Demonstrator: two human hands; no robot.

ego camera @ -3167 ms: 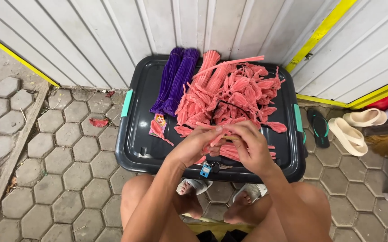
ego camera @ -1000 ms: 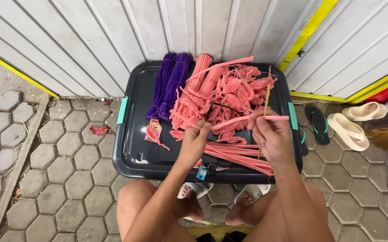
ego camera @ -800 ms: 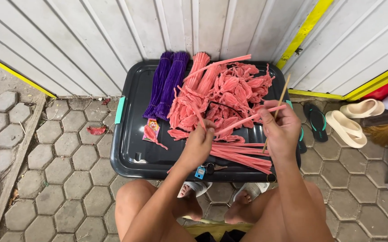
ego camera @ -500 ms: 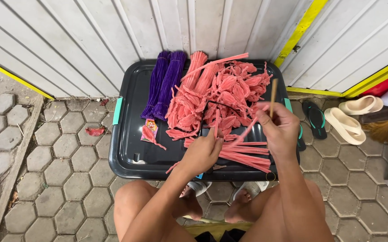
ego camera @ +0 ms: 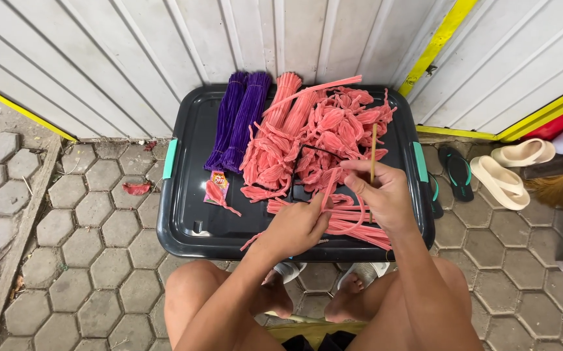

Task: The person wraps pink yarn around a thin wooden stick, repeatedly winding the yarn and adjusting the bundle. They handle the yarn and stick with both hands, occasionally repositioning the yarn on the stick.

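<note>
1. My right hand [ego camera: 385, 195] pinches a thin wooden stick [ego camera: 373, 153] upright between thumb and fingers.
2. My left hand [ego camera: 298, 224] is closed on a pink fuzzy stem [ego camera: 333, 195] that curves up toward the stick; whether it touches the stick, I cannot tell.
3. Both hands hover over a black tub lid [ego camera: 190, 195].
4. On it lie a pink stem pile [ego camera: 320, 130] and, to its left, purple stem bundles [ego camera: 239, 120].
5. Sandals [ego camera: 509, 169] sit to the right on the pavers.
</note>
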